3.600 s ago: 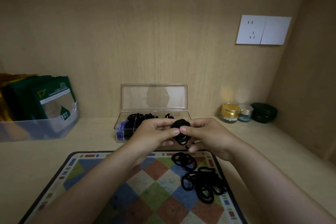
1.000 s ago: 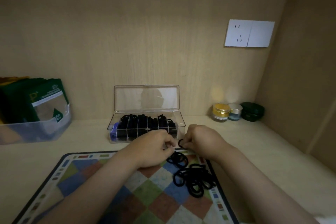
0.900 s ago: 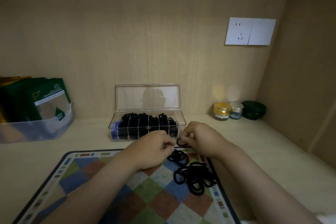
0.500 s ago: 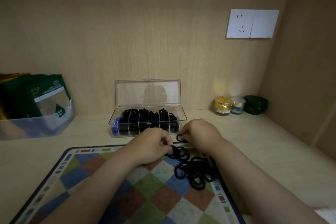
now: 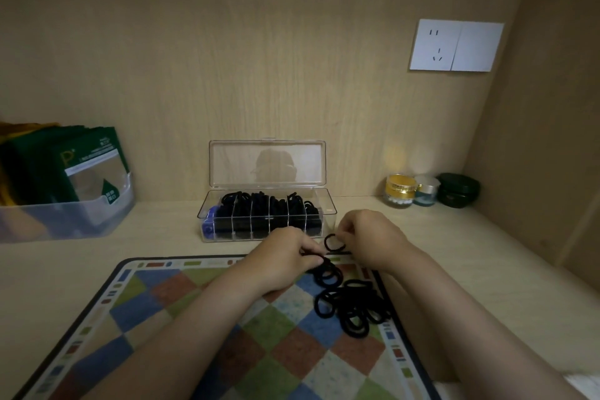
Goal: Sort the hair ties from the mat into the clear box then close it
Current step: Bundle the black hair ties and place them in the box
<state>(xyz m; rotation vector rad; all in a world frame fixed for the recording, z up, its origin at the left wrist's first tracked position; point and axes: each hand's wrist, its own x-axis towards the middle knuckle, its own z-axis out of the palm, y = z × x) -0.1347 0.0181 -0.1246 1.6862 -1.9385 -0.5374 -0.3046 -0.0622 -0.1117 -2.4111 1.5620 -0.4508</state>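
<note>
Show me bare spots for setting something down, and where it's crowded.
Free: pale wooden shelf between the clear plastic bin of green packets and the clear lidded box; the checkered mat, left half; shelf right of the mat, before the small jars. Crowded: the mat's far right corner, where the left hand and right hand pinch black hair ties.

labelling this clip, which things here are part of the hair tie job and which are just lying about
Job: hair ties, checked mat, clear box, left hand, right hand.
Lying about: packet bin, cream jars, green case, wall socket.
</note>
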